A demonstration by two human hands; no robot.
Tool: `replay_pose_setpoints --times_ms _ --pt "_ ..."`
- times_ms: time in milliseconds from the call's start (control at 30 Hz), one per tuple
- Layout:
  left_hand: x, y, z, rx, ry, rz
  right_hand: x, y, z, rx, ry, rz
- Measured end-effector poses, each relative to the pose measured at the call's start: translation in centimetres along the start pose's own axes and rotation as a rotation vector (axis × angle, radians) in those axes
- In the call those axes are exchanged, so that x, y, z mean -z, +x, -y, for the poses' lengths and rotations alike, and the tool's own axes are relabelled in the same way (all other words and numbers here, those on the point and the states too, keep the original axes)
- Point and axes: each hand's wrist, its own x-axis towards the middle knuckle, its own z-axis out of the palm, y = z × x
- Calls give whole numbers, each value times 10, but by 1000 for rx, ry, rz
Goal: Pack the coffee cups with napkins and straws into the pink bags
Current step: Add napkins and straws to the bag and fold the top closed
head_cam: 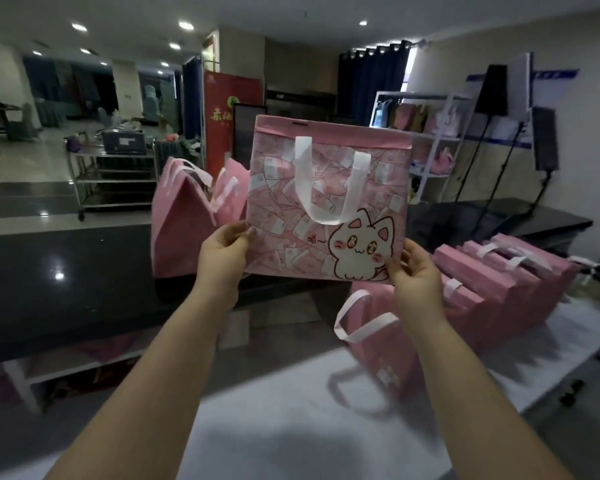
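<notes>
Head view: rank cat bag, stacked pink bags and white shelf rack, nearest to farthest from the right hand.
1. cat bag, pinched by the right hand.
2. stacked pink bags, just right of it.
3. white shelf rack, far behind.

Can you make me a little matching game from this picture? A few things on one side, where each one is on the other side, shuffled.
Things:
1. cat-print bag
2. row of pink bags
3. red banner
4. white rack

Places:
a. far back, left of the raised bag's top edge
b. on the white table, right side
c. held up by its lower corners, left hand and right hand
d. back right, pink things on its shelves

Pairs: 1-c, 2-b, 3-a, 4-d
</notes>
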Motion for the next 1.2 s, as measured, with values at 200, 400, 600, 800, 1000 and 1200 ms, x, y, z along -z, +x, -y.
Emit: replay_pose_setpoints --times_ms 200,400,600,800,1000,1200 --pt "-107 50 39 37 -60 39 52 91 -20 113 -198 -308" --pt "-215 86 81 -6 -152 11 95 203 -59 201 -418 -260" --pt "-320 106 131 -112 -151 -83 131 291 -94 -79 -354 190" --pt "-411 130 193 -173 13 -123 151 361 -133 -283 70 491" --pt "-460 159 251 -185 228 -135 159 392 -188 -340 295 458" --pt "-472 177 294 -141 435 -138 164 415 -229 -353 205 515"
